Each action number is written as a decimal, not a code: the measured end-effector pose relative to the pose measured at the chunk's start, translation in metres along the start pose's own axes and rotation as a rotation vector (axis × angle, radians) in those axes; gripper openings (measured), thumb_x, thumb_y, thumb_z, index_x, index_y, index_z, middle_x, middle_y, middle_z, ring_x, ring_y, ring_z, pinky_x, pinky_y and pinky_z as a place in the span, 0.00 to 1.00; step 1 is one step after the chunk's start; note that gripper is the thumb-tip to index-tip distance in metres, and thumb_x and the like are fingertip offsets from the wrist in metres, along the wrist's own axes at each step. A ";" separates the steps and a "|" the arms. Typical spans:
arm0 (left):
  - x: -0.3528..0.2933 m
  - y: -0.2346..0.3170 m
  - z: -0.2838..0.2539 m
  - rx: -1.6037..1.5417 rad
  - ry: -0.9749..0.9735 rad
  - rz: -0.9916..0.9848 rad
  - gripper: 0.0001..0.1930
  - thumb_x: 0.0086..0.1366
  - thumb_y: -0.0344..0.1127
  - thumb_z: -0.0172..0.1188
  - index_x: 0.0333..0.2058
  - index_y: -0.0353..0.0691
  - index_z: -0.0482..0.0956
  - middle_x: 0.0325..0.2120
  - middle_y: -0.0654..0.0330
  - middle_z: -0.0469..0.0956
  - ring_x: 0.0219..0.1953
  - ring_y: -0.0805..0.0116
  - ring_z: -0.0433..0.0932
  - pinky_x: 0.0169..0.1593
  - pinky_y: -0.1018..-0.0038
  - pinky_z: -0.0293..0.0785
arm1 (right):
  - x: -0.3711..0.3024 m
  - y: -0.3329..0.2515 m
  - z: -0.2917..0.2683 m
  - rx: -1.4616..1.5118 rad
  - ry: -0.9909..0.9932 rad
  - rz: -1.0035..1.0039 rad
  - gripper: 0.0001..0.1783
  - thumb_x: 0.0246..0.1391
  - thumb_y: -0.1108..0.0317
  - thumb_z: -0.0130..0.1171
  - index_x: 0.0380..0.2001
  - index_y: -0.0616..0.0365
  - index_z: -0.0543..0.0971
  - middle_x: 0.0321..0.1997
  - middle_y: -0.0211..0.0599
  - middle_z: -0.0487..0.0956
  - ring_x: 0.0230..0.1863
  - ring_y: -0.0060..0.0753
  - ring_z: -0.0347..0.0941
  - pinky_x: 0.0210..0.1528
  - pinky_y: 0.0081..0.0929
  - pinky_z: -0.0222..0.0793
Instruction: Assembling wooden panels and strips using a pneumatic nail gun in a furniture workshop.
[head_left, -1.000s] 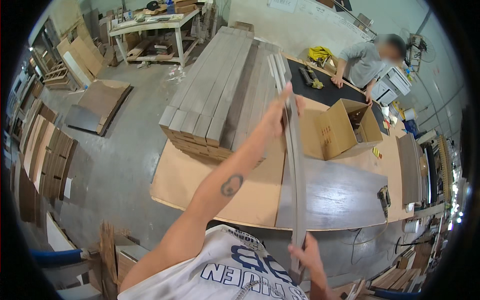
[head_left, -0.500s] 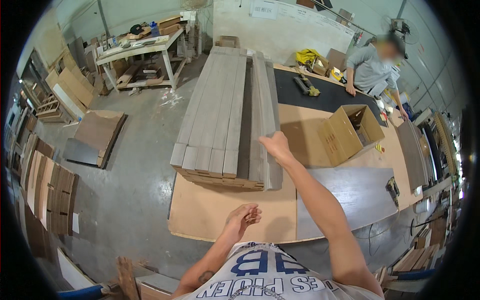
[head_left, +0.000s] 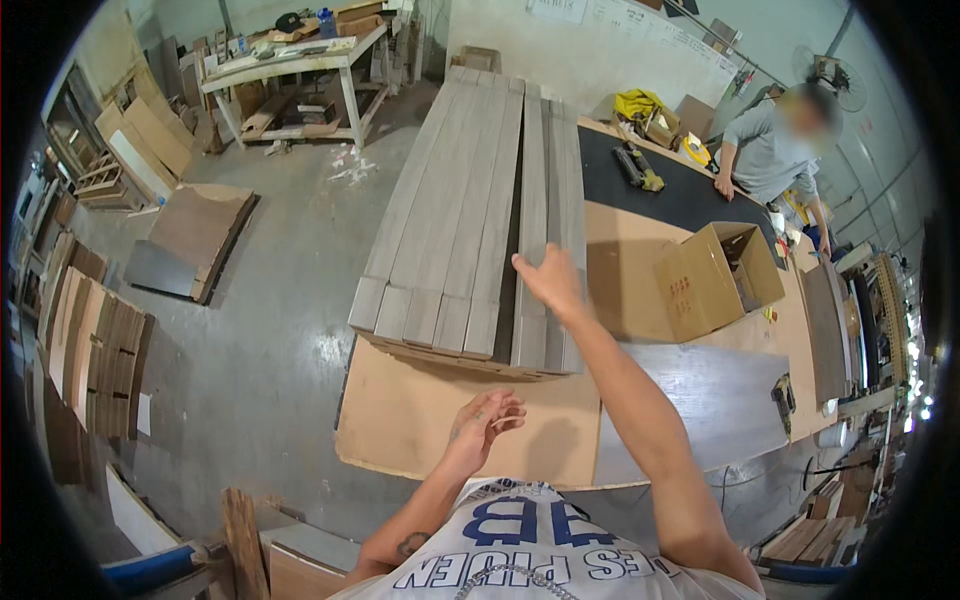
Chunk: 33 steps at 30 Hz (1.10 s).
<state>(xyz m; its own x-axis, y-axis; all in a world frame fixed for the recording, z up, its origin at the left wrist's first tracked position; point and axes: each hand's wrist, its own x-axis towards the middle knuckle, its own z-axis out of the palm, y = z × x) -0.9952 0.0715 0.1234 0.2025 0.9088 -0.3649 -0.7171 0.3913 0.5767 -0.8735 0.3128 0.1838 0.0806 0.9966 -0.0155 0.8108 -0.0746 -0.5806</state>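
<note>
A stack of long grey wood-grain planks (head_left: 440, 200) lies lengthwise before me, its near ends toward me. My right hand (head_left: 553, 283) reaches over the right side of the stack. Its thumb lies over the left edge of a grey plank (head_left: 534, 190), and the other fingers are bent on the far side, partly hidden. A narrow dark gap separates this plank from the row at its left. My left hand (head_left: 488, 418) hovers in front of the stack's near ends, fingers loosely curled and apart, touching nothing.
The stack rests on a tan board-topped table (head_left: 400, 410). To the right are an open cardboard box (head_left: 700, 290), a grey panel (head_left: 700, 400) and a nail gun (head_left: 783, 400). Another tool (head_left: 638, 167) lies on a black sheet (head_left: 690, 205). A co-worker (head_left: 775, 150) stands at the far right.
The plank under my right hand has shifted left, and the dark gap in the top row has narrowed. My left hand stays near the front. The view has tilted slightly.
</note>
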 end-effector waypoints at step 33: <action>0.029 0.033 0.037 0.223 0.101 0.056 0.17 0.70 0.43 0.58 0.44 0.31 0.77 0.38 0.51 0.83 0.41 0.60 0.83 0.48 0.67 0.80 | 0.004 -0.010 0.000 0.145 -0.121 -0.052 0.27 0.54 0.57 0.61 0.43 0.76 0.77 0.44 0.64 0.80 0.50 0.59 0.77 0.53 0.43 0.71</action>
<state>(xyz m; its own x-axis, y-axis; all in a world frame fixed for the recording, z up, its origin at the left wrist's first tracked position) -0.9885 0.1161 0.1595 0.0915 0.9151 -0.3926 -0.5585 0.3736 0.7406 -0.8814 0.3177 0.1901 -0.0369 0.9965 -0.0752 0.7195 -0.0257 -0.6940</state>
